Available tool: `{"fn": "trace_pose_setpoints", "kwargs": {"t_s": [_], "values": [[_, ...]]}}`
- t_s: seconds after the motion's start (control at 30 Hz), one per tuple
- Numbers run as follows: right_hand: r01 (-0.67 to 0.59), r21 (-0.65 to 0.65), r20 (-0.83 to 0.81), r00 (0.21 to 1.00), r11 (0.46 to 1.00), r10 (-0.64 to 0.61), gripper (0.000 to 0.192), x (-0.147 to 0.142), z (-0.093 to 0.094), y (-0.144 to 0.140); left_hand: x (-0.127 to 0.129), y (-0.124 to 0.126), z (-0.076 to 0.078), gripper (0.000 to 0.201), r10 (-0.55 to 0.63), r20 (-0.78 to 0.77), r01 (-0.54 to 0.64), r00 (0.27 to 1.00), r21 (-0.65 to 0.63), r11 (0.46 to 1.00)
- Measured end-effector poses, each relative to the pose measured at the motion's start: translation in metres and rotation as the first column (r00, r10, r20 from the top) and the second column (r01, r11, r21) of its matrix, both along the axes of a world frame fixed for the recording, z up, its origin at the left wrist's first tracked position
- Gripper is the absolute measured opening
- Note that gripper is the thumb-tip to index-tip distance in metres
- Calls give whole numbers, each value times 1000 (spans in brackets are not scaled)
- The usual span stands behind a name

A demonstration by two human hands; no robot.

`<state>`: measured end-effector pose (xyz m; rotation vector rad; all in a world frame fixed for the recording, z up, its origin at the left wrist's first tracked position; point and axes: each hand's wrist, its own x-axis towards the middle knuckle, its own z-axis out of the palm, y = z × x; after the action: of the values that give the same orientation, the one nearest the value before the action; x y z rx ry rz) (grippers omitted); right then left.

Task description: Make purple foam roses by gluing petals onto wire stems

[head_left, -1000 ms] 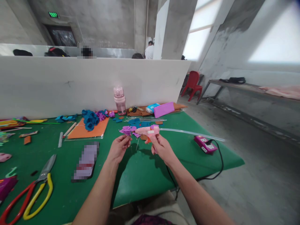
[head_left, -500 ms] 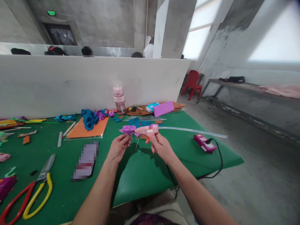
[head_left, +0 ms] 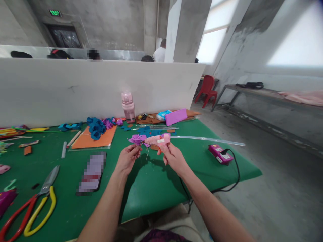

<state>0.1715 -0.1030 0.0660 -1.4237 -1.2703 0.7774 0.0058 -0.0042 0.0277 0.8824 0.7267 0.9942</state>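
My left hand pinches a purple craft flower between thumb and fingertips, above the green table. My right hand is wrapped round the handle of a pink glue gun, whose nozzle points left and meets the flower's edge. Whether the tip touches the petals is too small to tell. A long clear glue stick sticks out from the back of the gun to the right. A thin wire shows just below the flower. Blue cut pieces lie behind the hands.
On the green table are a phone, large scissors, an orange sheet bearing blue flowers, and a pink bottle. A purple power box with a black cable stands right. A white partition closes the back.
Both hands, the flower and the glue gun keep almost the same place. Only a very slight shift of the camera shows.
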Motion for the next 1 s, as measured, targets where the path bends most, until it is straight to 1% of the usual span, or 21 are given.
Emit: {"fn": "trace_pose_setpoints", "kwargs": {"t_s": [0.3,0.5,1.0], "values": [[-2,9,-8,1000,1000,2,30,-1,0,0,-1,1,-2,24,-1,-2,1,1000,-10,1000],[-1,5,-12,1000,1000,1,29,0,-1,0,-1,2,-3,22,-12,-3,12,1000,10,1000],[7,12,-10,1000,1000,-6,30,0,0,1,-1,0,-2,22,-11,-3,12,1000,9,1000]]}}
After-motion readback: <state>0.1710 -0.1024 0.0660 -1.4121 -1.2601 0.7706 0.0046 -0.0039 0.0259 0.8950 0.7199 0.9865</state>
